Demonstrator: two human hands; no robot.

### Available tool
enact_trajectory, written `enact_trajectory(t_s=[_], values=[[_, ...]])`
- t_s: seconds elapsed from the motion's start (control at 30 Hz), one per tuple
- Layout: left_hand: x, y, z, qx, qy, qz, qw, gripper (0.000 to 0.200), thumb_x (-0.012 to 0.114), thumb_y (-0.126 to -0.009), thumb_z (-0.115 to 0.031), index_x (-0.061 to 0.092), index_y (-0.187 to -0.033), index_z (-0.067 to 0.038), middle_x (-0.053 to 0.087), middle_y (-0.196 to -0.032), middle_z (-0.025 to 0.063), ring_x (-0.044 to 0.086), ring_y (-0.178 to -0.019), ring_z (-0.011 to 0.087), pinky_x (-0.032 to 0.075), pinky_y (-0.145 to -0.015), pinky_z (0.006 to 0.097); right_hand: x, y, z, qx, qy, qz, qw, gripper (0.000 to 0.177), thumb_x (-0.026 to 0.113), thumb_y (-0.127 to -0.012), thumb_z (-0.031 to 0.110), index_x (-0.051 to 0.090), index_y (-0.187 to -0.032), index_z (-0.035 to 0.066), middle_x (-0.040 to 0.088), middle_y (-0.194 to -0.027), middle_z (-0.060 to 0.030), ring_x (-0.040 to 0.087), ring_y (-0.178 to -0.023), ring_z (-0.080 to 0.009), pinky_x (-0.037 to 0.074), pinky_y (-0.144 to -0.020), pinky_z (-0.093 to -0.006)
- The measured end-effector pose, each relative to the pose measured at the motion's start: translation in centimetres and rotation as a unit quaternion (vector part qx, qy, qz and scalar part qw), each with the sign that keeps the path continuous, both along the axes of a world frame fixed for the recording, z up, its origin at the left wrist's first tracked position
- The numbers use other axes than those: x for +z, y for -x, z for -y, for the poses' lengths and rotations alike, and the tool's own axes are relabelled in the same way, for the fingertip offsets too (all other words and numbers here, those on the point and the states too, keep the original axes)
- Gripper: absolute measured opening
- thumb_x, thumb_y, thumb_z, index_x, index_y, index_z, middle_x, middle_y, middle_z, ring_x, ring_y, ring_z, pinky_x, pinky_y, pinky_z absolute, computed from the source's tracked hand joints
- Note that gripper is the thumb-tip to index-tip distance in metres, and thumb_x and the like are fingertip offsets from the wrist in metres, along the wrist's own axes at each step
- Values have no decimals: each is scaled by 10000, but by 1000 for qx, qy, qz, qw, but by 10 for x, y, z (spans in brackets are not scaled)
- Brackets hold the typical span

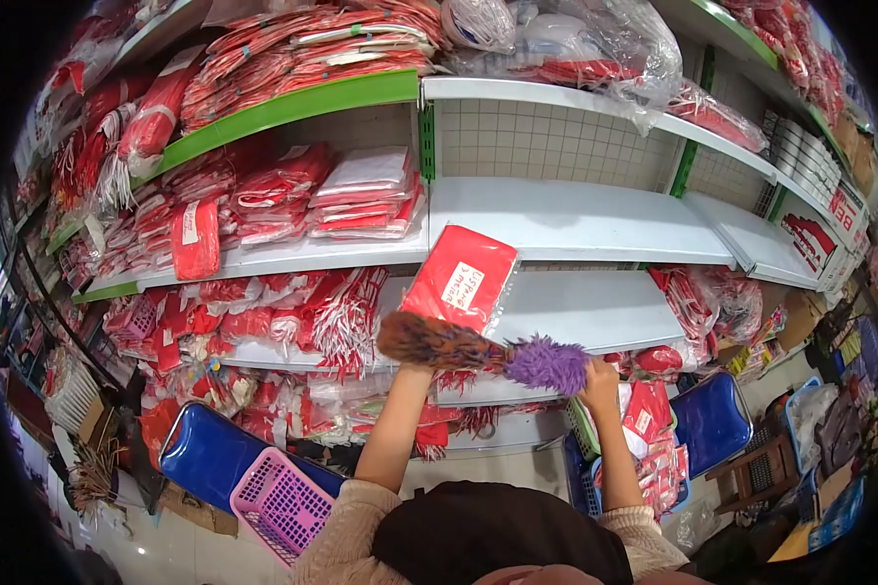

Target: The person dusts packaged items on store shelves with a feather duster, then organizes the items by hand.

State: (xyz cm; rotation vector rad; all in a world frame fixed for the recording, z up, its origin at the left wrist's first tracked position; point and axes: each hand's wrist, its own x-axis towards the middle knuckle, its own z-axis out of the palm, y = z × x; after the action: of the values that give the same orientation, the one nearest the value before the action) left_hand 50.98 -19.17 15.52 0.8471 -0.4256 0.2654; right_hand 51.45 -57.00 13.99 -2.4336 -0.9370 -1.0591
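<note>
A feather duster (546,364) with a purple fluffy part and a brown-and-black part (429,341) lies crosswise before me. My right hand (600,378) is closed around its purple end. The brown part covers the fingers of my left hand (417,372), so I cannot tell how they are set. Right beyond that hand, a flat red packet (473,258) in clear plastic, with a handwritten white label, stands tilted and overlaps the front of the shelf (576,219).
Stacked red and white packets (361,190) fill the shelves on the left. Below is a lower shelf (585,307), with red bundles at its right. Blue chairs (717,414) stand on both sides, and a pink basket (281,502) sits at lower left.
</note>
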Motion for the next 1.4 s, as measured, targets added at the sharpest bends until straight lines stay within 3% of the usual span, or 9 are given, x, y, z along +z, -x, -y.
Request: enact_trajectory(t_s=[0.03, 0.27, 0.4, 0.83, 1.03, 1.1, 1.23, 1.27, 1.4], values=[[-8, -2, 7, -51, 228, -75, 969, 501, 349, -913, -485, 465, -1217, -103, 501, -1192, 82, 457, -1116, 263, 360, -983, 429, -9, -5, 4, -10, -12, -9, 1000, 318, 575, -565, 87, 538, -864, -16, 579, -752, -176, 565, -667, -356, 450, -606, -438], [35, 34, 23, -45, 273, -97, 956, 483, 349, -916, -475, 475, -1201, -105, 515, -1157, 81, 472, -1084, 257, 381, -955, 422, 33, -9, -6, -224, -136, -249, 932, 403, 579, -702, 116, 509, -1088, 18, 604, -792, -230, 589, -749, -402, 447, -644, -478], [41, 44, 25, -41, 276, -101, 955, 473, 348, -918, -469, 481, -1192, -106, 523, -1136, 80, 481, -1066, 253, 393, -940, 417, 78, -21, -31, -161, -266, -194, 930, 416, 576, -739, 126, 465, -1130, 40, 607, -822, -246, 588, -777, -422, 450, -659, -482], [51, 55, 33, -38, 283, -113, 952, 443, 347, -925, -450, 500, -1162, -108, 550, -1071, 77, 510, -1007, 241, 433, -889, 404, 155, -128, -71, -223, -19, -81, 971, 358, 594, -668, 45, 578, -1025, 42, 617, -864, -183, 593, -816, -366, 484, -684, -453], [60, 57, 38, -31, 269, -130, 954, 430, 346, -928, -441, 508, -1149, -109, 563, -1040, 76, 523, -980, 236, 451, -866, 398, 169, -64, -120, -54, -136, 40, 988, 291, 644, -710, 99, 626, -988, 14, 601, -925, -175, 553, -901, -349, 463, -756, -428], [68, 61, 47, -23, 247, -147, 957, 426, 346, -929, -438, 511, -1144, -110, 567, -1030, 76, 528, -971, 234, 457, -858, 396, 154, -48, -139, 73, -187, -142, 969, 316, 647, -772, 202, 617, -1021, 11, 631, -820, -166, 614, -735, -297, 486, -668, -388], [83, 63, 76, -40, 169, -177, 969, 417, 346, -931, -432, 517, -1135, -110, 575, -1010, 75, 537, -953, 231, 469, -843, 391, 141, 8, -175, 251, -281, -488, 787, 582, 562, -860, 405, 472, -1232, -33, 616, -712, -120, 585, -524, -141, 446, -459, -259], [60, 55, 70, -197, 203, -112, 953, 401, 355, -936, -410, 512, -1146, -106, 576, -976, 86, 549, -846, 219, 479, -749, 364, 140, 19, -181, 246, -283, -511, 773, 615, 553, -860, 424, 449, -1250, -40, 610, -706, -117, 580, -522, -138, 443, -453, -255], [19, 23, 75, -310, 194, 45, 930, 415, 351, -949, -400, 470, -1185, -79, 560, -976, 59, 529, -774, 154, 458, -682, 285, 153, 38, -182, 226, -249, -547, 767, 718, 517, -855, 493, 383, -1301, -53, 584, -682, -103, 556, -512, -131, 440, -450, -252]])
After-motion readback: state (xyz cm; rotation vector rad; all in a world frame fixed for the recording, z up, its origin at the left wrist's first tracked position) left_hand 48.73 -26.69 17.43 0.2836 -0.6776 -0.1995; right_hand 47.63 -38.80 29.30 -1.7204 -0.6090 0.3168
